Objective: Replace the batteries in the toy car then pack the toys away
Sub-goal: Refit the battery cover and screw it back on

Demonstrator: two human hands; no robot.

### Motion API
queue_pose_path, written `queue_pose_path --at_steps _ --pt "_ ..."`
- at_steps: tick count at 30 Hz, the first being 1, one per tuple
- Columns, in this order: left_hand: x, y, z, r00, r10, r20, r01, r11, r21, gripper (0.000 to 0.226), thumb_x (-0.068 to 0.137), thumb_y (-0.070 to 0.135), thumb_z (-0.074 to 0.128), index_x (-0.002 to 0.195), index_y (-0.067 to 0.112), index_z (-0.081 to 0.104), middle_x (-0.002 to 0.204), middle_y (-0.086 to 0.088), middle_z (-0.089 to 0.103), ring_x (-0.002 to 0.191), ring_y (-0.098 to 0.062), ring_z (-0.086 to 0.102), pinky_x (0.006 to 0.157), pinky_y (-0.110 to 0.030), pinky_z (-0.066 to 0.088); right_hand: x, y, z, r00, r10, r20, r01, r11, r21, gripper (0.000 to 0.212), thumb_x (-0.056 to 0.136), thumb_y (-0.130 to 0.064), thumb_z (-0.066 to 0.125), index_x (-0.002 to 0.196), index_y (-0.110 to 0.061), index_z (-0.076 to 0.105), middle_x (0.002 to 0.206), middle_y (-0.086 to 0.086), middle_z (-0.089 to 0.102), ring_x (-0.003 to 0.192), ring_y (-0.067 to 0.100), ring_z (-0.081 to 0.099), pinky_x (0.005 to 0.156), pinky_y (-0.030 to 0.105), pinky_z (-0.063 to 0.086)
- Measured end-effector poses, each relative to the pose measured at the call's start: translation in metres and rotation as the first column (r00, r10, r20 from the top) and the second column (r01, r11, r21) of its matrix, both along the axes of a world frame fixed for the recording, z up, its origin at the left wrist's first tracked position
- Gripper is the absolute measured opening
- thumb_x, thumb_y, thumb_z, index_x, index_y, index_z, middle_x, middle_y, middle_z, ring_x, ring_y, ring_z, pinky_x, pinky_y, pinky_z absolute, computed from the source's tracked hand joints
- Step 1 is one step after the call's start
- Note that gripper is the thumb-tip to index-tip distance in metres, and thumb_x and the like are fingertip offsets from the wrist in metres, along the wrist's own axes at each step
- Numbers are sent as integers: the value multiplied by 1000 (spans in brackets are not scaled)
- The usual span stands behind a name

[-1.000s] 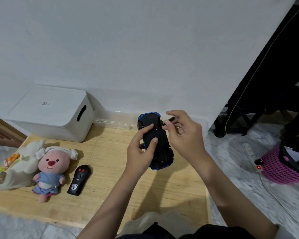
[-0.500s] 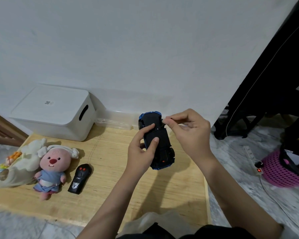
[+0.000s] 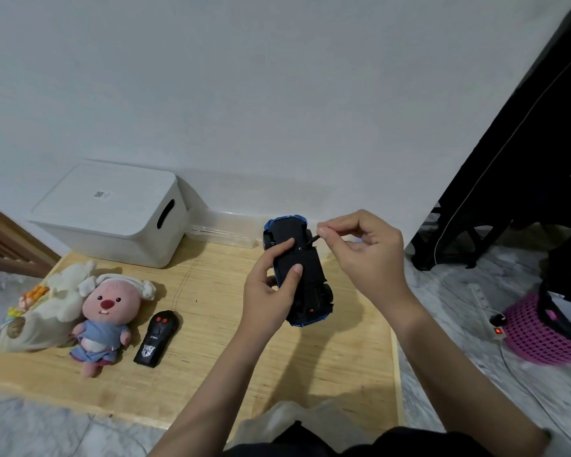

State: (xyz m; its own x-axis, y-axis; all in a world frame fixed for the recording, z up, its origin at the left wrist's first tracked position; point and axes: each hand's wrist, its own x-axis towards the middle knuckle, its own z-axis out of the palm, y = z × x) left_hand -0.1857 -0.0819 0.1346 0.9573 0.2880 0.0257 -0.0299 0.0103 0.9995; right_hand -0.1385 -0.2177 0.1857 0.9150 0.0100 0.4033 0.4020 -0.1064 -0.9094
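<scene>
While the left hand [image 3: 271,291] grips the toy car [image 3: 302,268] belly-up above the wooden bench [image 3: 211,374], thumb and forefinger curled across the black underside, the right hand [image 3: 360,249] has lifted up and right from a second ago. Its fingers [image 3: 323,231] are pinched together on a thin dark tool [image 3: 314,239], likely a small screwdriver, tip at the far right corner of the chassis. Can't tell if the tip is seated in a screw. Car pose unchanged across the three views. My read: battery cover screw is being worked, cover not off yet, so the swap is early. Left on the bench, untouched: remote control [image 3: 157,339], pink plush [image 3: 108,311], white plush [image 3: 56,291]. Further back, lidded white storage box [image 3: 112,212] against the wall, packing not started.
</scene>
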Motion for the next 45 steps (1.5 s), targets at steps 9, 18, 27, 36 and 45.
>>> queue_pose_path --at_steps 9,18,27,36,45 --pt "-1 1 1 1000 -3 4 3 1000 -15 37 88 5 64 113 33 64 109 15 67 94 -13 67 76 -33 59 3 -1 -6 945 50 322 36 966 -256 17 81 6 68 95 -1 73 90 3 70 85 8 67 74 23 56" --pt "-2 -3 1 1000 -11 -10 11 999 -33 36 88 5 64 112 32 66 108 15 67 90 -17 68 74 -35 59 0 7 3 1000 10 -30 -10 1000 7 20 79 -2 73 73 -19 64 74 -5 69 77 11 68 66 27 58" --pt "-1 -1 2 998 59 -33 -62 993 -105 27 86 6 67 108 24 68 106 4 68 76 -3 69 63 -20 55 -3 4 -1 998 54 15 -53 996 -77 18 81 0 71 87 -16 72 87 -7 72 86 8 69 74 23 57" --pt "0 4 1 999 46 -12 -47 994 -101 28 85 -1 66 105 19 68 99 1 67 71 2 66 61 -18 55 -3 7 -2 997 59 -43 -60 998 -15 27 71 -2 80 72 -24 65 75 -5 71 76 13 70 70 28 58" --pt "-1 1 -2 998 54 -21 -56 994 -94 30 85 2 67 102 27 68 96 -2 67 76 0 66 64 -20 56 -6 4 -8 992 67 106 -49 984 -171 15 80 0 70 91 -10 73 98 -1 72 94 9 68 76 30 59"
